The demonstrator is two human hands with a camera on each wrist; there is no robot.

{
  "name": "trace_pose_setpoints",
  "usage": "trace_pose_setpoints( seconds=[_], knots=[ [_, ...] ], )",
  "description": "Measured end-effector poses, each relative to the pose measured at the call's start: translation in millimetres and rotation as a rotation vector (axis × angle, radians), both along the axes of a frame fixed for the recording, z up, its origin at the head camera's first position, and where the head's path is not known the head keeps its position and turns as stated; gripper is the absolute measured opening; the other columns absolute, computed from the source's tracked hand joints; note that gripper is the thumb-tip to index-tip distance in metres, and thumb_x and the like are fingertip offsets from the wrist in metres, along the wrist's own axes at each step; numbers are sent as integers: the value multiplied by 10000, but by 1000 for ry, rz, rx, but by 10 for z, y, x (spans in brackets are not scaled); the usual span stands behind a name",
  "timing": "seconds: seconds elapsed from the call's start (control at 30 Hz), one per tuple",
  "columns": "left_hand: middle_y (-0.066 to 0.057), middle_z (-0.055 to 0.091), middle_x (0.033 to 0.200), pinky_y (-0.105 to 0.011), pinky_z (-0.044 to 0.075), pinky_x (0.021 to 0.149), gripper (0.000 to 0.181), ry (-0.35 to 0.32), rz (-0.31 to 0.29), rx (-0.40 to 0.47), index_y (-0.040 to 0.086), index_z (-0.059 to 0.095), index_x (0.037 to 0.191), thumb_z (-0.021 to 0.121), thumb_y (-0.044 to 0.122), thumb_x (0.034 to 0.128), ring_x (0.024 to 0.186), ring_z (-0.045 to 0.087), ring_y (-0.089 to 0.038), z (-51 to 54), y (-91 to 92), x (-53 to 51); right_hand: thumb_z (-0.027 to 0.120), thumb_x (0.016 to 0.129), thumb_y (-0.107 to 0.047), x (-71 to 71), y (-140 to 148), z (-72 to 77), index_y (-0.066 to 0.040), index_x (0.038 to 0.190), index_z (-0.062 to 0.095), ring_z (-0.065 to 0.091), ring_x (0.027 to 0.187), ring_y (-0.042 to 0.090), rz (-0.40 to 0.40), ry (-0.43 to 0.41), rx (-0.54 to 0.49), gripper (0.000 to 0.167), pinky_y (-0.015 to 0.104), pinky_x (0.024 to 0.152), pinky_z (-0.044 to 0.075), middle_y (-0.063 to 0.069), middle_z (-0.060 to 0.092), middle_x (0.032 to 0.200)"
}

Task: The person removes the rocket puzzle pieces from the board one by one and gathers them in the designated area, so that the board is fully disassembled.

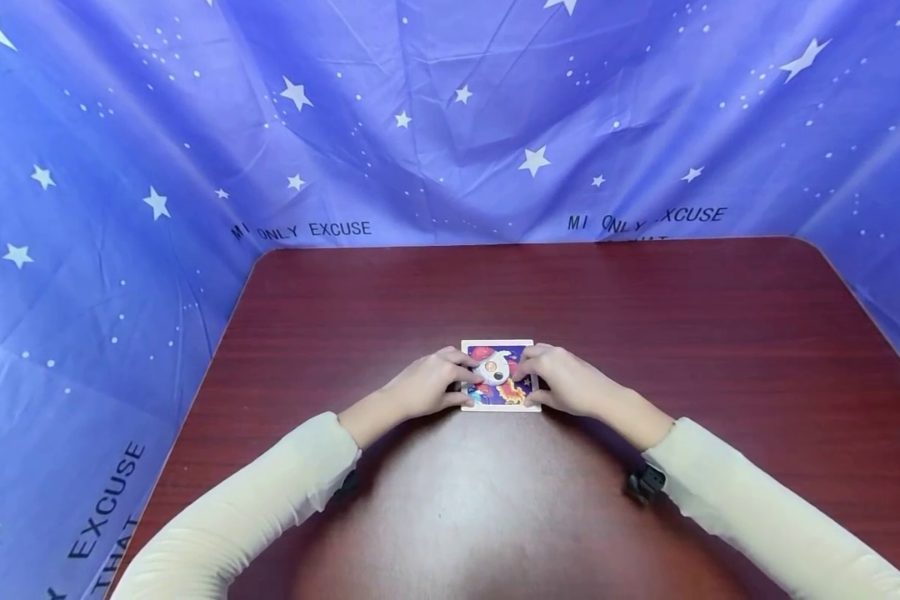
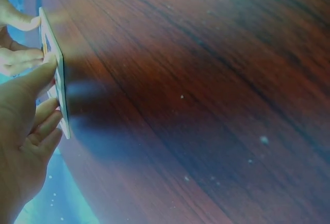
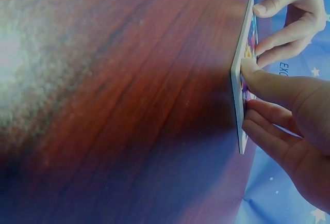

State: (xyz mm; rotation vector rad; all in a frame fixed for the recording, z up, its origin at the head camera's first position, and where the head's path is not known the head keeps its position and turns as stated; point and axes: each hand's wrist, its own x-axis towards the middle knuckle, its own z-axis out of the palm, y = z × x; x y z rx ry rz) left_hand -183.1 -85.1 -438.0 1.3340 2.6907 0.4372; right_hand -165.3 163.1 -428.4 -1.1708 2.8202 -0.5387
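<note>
A small flat square picture puzzle with a pale border lies on the table, showing a white cartoon figure on purple with red and orange parts. My left hand rests on its left side, thumb at the near corner and fingers reaching over the picture. On the opposite side, my right hand touches the board the same way. From the left wrist, the board appears edge-on beside the left hand. The right wrist view shows the right hand with fingertips on the board. Fingers cover part of the picture.
The dark red-brown wooden table has rounded far corners. A blue-purple curtain with white stars and black lettering hangs behind it and along the sides. A black device sits under the right wrist.
</note>
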Motion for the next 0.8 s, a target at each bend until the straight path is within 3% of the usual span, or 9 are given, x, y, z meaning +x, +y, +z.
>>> trace_pose_setpoints(
  seconds=[0.3, 0.8],
  knots=[
    [-85, 627, 1296, -345, 438, 1065, 335, -50, 9, -4, 127, 709, 1155, 724, 268, 851, 1235, 553, -234, 15, 39, -11, 837, 706, -118, -31, 24, -14, -54, 929, 734, 632, 904, 171, 16, 3, -34, 253, 344, 819, 539, 43, 689, 952],
    [-85, 615, 1317, -339, 437, 1066, 347, -37, 5, -18, 130, 699, 1176, 711, 281, 863, 1244, 545, -237, 14, 7, 20, 824, 732, -134, 14, 17, -41, -66, 949, 740, 631, 945, 181, 9, 3, -43, 242, 351, 842, 538, 50, 677, 1006]
  ],
)
